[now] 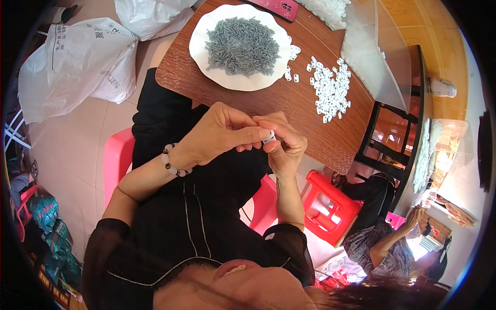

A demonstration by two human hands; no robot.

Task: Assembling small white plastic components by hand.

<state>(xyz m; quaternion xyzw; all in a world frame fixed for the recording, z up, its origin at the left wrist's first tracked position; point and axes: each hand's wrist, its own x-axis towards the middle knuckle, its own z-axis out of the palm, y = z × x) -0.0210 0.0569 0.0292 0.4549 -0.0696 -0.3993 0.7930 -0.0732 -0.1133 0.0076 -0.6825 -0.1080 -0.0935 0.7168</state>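
Observation:
Above my lap, just off the table's near edge, both hands meet around a small white plastic piece (269, 137) with dark openings. My right hand (287, 143) pinches it between thumb and fingers. The thumb and fingertips of my left hand (223, 130) are closed against its other side; whether they hold something smaller is hidden. Beyond my hands, a white scalloped plate (204, 63) carries a heap of small grey rod-like parts (243, 45). To its right lies a loose spread of similar white plastic pieces (330, 89) on the brown wooden table (289, 106).
A pink phone (281, 7) lies at the table's far edge. Clear-walled bins of white pieces (369, 64) stand at the right. Large white sacks (77, 67) rest on the floor at left. A red plastic stool (326, 209) and another person (380, 243) are at lower right.

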